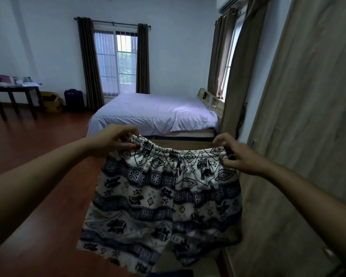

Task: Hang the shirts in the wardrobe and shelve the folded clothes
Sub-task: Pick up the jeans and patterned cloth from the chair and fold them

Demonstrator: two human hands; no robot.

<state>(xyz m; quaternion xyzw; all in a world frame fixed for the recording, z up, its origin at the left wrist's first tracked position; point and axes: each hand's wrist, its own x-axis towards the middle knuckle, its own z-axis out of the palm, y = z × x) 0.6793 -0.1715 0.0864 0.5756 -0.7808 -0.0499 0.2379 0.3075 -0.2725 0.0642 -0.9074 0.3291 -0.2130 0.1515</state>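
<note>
A pair of white shorts with a dark blue elephant pattern (160, 198) hangs spread out in front of me. My left hand (116, 139) pinches the left end of the elastic waistband. My right hand (235, 154) pinches the right end of the waistband. Both legs of the shorts dangle freely below. A tall wood-grain wardrobe door (308, 136) stands close on my right.
A bed with a pale sheet (156, 112) lies straight ahead beyond the shorts. A dark table with clutter (14, 90) stands at the far left, with a yellow bag (52, 101) and a black bag (74, 99) by the wall. Red-brown floor (38, 146) stretches left.
</note>
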